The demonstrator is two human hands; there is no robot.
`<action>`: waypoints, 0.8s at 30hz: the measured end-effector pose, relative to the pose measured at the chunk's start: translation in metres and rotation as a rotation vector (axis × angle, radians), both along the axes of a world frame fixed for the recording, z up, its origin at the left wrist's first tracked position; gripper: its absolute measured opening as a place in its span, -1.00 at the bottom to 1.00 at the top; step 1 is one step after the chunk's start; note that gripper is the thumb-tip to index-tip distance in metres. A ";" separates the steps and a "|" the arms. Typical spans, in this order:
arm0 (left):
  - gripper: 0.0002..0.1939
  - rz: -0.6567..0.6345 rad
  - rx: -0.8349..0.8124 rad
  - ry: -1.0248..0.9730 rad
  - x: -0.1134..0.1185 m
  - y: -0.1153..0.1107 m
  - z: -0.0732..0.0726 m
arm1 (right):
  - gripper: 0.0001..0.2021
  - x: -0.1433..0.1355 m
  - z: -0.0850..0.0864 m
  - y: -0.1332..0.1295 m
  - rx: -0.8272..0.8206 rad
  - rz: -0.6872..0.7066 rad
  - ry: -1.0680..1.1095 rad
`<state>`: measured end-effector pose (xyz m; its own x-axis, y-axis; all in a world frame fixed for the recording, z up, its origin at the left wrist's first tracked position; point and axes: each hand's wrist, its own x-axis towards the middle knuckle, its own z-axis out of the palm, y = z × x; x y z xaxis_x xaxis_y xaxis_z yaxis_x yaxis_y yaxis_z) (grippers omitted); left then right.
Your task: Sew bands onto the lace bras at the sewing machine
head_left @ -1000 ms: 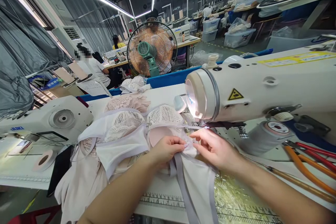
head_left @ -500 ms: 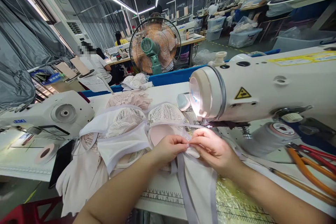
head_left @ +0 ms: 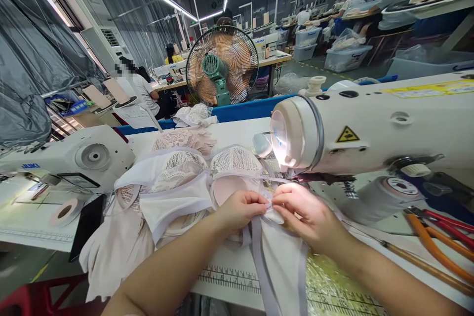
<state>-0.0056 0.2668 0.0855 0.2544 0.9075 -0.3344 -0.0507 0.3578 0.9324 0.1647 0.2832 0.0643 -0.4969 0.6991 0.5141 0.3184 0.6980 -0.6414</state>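
Observation:
Pale lace bras lie across the white table, and one bra [head_left: 237, 160] reaches to the sewing machine head [head_left: 296, 131]. Just in front of that head, my left hand [head_left: 246, 207] pinches the bra's edge between thumb and fingers. My right hand [head_left: 298, 207] grips the same edge close beside it, fingertips nearly touching the left ones. The exact bit of fabric between the fingertips is hidden. From under my hands a white wing with lilac binding [head_left: 283, 261] hangs over the table's front edge. A narrow strap runs from the cup toward the needle area.
Orange-handled scissors [head_left: 437, 252], a wooden-handled tool [head_left: 425, 264] and a thread cone [head_left: 385, 195] lie at the right. Left are a second sewing machine [head_left: 92, 158], a tape roll [head_left: 65, 211] and a dark phone [head_left: 87, 227]. A large fan [head_left: 222, 66] stands behind; co-workers sit farther back.
The view has shifted slightly, so everything sits a little to the right. Both hands keep their pinch on the bra's edge, with almost no movement relative to the fabric.

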 end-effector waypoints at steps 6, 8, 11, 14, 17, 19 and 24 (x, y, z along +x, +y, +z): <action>-0.79 -0.036 0.019 0.005 0.000 0.000 -0.001 | -0.88 -0.002 0.000 0.000 0.032 0.003 -0.075; -0.77 -0.032 0.003 0.003 0.000 -0.001 -0.002 | -0.89 -0.002 0.001 0.001 0.034 -0.006 -0.051; -0.77 -0.020 -0.011 -0.005 0.000 -0.001 -0.002 | -0.87 -0.002 0.002 0.002 0.013 0.014 0.023; -0.80 -0.019 -0.006 -0.001 0.000 -0.001 -0.001 | -0.84 0.001 0.006 0.003 -0.036 0.043 0.054; -0.84 -0.001 -0.003 0.005 0.000 0.000 0.000 | -0.83 0.007 0.014 0.003 -0.139 0.061 0.011; -0.86 0.014 -0.006 0.006 0.000 0.000 0.001 | -0.82 0.013 0.020 0.003 -0.220 0.085 -0.028; -0.88 0.042 -0.022 0.029 0.001 -0.001 0.002 | -0.78 0.029 0.029 0.000 -0.468 0.258 0.060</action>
<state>-0.0051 0.2656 0.0877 0.2064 0.9095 -0.3609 -0.0394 0.3763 0.9257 0.1935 0.2834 0.0937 -0.6623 0.7192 0.2102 0.1268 0.3841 -0.9145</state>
